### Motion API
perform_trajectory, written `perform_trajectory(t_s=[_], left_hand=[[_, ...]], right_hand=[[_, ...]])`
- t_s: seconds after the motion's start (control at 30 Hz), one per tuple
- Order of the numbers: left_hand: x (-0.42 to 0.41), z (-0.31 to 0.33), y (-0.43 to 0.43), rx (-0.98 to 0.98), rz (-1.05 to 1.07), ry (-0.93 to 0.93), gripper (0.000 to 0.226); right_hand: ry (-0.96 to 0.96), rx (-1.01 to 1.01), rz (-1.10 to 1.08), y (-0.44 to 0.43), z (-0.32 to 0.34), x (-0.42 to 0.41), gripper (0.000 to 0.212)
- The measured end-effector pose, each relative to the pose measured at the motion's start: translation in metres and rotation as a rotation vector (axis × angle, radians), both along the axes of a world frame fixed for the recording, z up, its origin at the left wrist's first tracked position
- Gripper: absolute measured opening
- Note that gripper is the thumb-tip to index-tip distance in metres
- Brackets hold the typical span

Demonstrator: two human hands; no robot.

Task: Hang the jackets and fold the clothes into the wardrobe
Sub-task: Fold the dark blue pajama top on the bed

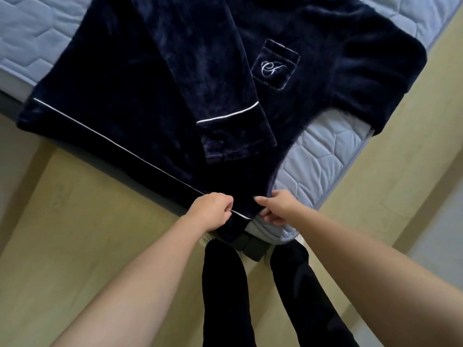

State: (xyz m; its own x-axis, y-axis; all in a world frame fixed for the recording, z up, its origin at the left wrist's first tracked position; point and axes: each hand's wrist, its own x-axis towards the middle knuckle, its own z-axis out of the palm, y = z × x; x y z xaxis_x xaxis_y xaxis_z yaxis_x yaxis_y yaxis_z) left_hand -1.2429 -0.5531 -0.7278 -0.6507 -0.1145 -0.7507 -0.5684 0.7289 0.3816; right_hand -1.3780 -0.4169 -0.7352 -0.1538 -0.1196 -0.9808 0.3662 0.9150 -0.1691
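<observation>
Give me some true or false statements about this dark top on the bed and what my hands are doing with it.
1. The left hand and the right hand both grip the near edge of the top. True.
2. The top lies on a wooden table. False: it lies spread on a light blue quilted mattress.
3. One sleeve is folded across the front of the top. True.
4. The pocket is plain. False: it bears a white embroidered letter.
5. The top hangs from a hanger. False: it lies flat, and no hanger shows.
</observation>
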Motion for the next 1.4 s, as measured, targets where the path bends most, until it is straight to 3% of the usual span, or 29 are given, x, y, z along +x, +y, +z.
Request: perform_trajectory(t_s=[0.17, 0.3, 0.43, 0.53, 0.57, 0.67, 0.77, 0.87, 1.03, 1.1, 1.17, 1.2, 1.3, 1.4], left_hand=[[-0.011, 0.016, -0.01, 0.053, -0.029, -0.199, 0.018], [-0.038, 0.06, -0.019, 0.033, -0.056, -0.208, 0.016], [-0.09, 0.102, -0.028, -0.045, -0.108, -0.159, 0.014], [-0.142, 0.114, -0.024, -0.058, -0.063, -0.137, 0.015], [-0.161, 0.113, -0.019, -0.04, -0.03, -0.125, 0.015], [-0.216, 0.103, 0.002, 0.037, 0.081, -0.071, 0.014], [-0.275, 0.082, 0.029, 0.08, 0.133, -0.068, 0.015], [-0.332, 0.06, 0.051, 0.123, 0.222, -0.106, 0.017], [-0.398, 0.029, 0.069, 0.159, 0.284, -0.16, 0.016], [-0.411, 0.02, 0.072, 0.102, 0.217, -0.168, 0.013], [-0.416, 0.014, 0.073, 0.071, 0.189, -0.205, 0.009], [-0.415, 0.012, 0.072, 0.074, 0.192, -0.225, 0.007], [-0.413, 0.008, 0.073, 0.096, 0.206, -0.255, 0.008], [-0.415, 0.012, 0.078, 0.08, 0.197, -0.258, 0.016]], right_hand=[[0.011, 0.013, -0.077, -0.004, 0.016, 0.008, 0.022], [0.085, 0.033, -0.035, -0.008, 0.057, -0.025, 0.02], [0.241, -0.002, -0.051, -0.003, 0.091, -0.088, 0.012], [0.447, 0.017, 0.128, 0.005, 0.098, -0.148, 0.013], [0.508, 0.028, 0.171, 0.008, 0.096, -0.169, 0.011], [0.646, 0.003, 0.196, 0.015, 0.082, -0.235, 0.032], [0.72, -0.055, 0.15, 0.024, 0.064, -0.3, 0.029], [0.735, -0.049, -0.047, 0.031, 0.043, -0.357, 0.029], [0.487, -0.147, -0.28, 0.039, 0.008, -0.418, 0.076], [0.438, -0.17, -0.14, 0.049, 0.0, -0.43, 0.059], [0.39, -0.155, 0.173, 0.06, -0.005, -0.439, 0.027], [0.338, -0.135, 0.338, 0.065, -0.006, -0.443, 0.022], [0.191, -0.085, 0.685, 0.076, -0.004, -0.454, 0.036], [0.203, -0.132, 0.652, 0.088, 0.005, -0.46, 0.033]])
